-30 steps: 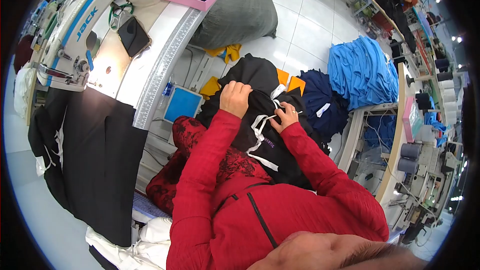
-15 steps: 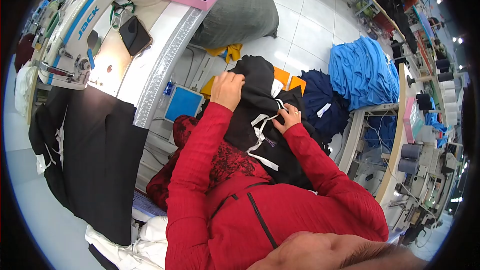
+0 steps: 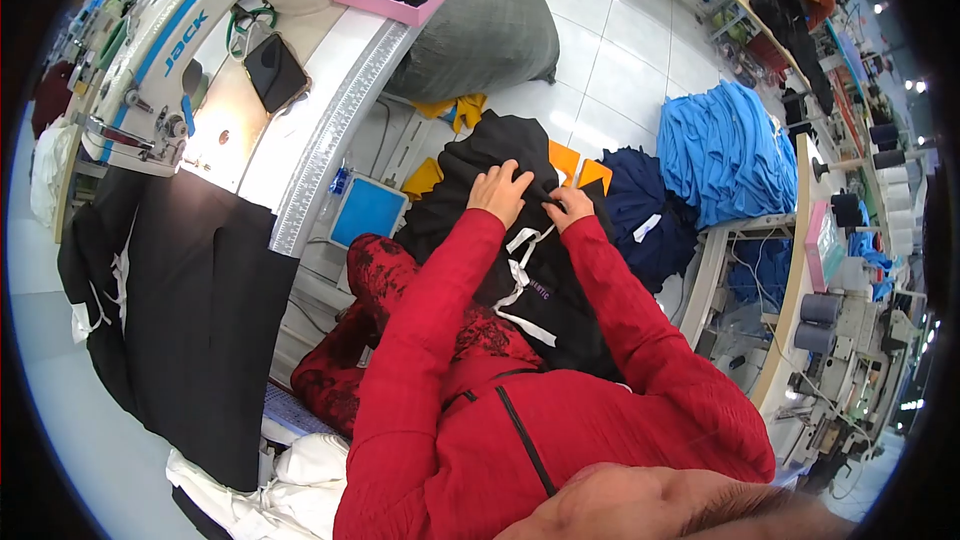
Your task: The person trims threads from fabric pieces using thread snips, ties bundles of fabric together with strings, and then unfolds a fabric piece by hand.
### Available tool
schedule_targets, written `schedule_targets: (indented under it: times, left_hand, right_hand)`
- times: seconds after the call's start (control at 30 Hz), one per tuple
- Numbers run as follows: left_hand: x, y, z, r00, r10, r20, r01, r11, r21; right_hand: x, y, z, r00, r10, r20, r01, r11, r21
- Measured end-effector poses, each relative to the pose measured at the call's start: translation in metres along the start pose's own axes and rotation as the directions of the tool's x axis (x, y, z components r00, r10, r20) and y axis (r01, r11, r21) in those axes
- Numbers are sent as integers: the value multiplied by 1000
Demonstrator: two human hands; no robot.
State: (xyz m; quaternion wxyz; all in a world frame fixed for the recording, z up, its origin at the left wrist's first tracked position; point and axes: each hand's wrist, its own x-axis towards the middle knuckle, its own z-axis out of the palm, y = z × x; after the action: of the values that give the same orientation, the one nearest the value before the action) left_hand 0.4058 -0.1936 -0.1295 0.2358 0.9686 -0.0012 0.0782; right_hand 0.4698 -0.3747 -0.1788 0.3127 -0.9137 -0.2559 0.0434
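Observation:
A black garment (image 3: 480,155) lies heaped over my lap, with white drawstrings (image 3: 519,275) and small printed lettering on it. My left hand (image 3: 499,193) rests on the upper part of the cloth, its fingers slightly bent and apart. Close beside it on the right, my right hand (image 3: 571,208) pinches a bit of the same black cloth between thumb and fingers, just above the drawstrings. The fingertips of the right hand are partly hidden by the fabric.
To the left stands a sewing machine (image 3: 150,50) with a phone (image 3: 276,73) on its bed and black cloth (image 3: 205,320) hanging off. A pink tray (image 3: 420,10), grey sack (image 3: 480,30), navy garments (image 3: 645,215) and a light-blue stack (image 3: 725,150) surround me.
My left hand has moved right and slightly down, closer to my right hand. My right hand has shifted slightly up. The black cloth now spreads further left.

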Motion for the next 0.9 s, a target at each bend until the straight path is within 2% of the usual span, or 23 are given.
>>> schedule_targets:
  times: [0.03, 0.13, 0.17, 0.23, 0.27, 0.37, 0.47, 0.6, 0.73, 0.9]
  left_hand:
    - [2, -1, 5, 997, 7, -72, -8, 1000, -16]
    - [3, -10, 15, 982, 129, -137, -143, 985, -99]
    - [1, -9, 11, 968, 174, -179, -201, 970, -140]
    - [-2, -4, 3, 975, 85, -207, -142, 950, -279]
    - [-3, -1, -3, 975, 42, -216, -117, 930, -347]
    - [-9, 3, -21, 981, -175, 79, 178, 673, -718]
    - [-19, 2, -31, 931, -274, 243, 340, 404, -849]
    - [-32, -2, -44, 908, -188, 375, 409, 196, -891]
    - [-36, -8, -54, 903, -277, 328, 343, 5, -939]
    - [-30, -20, -73, 895, -359, 265, 278, -17, -960]
  right_hand:
    - [-1, 2, 3, 992, -74, -105, 79, 996, 41]
    - [-7, 1, 3, 986, -48, -163, 115, 894, 434]
    - [-8, -4, -5, 992, -106, -68, 126, 872, 473]
    - [-12, -5, -7, 995, -97, -26, 98, 883, 459]
    - [-13, -5, -7, 996, -91, -8, 85, 889, 450]
    - [-11, 6, -8, 989, -130, 75, 116, 978, 174]
    - [-14, 5, -10, 979, -199, 35, 195, 976, 99]
    - [-13, -3, -24, 955, -283, 92, 295, 943, -154]
    - [-10, 3, -32, 922, -359, 147, 384, 896, -223]
    - [-9, 5, -40, 896, -419, 145, 442, 870, -220]
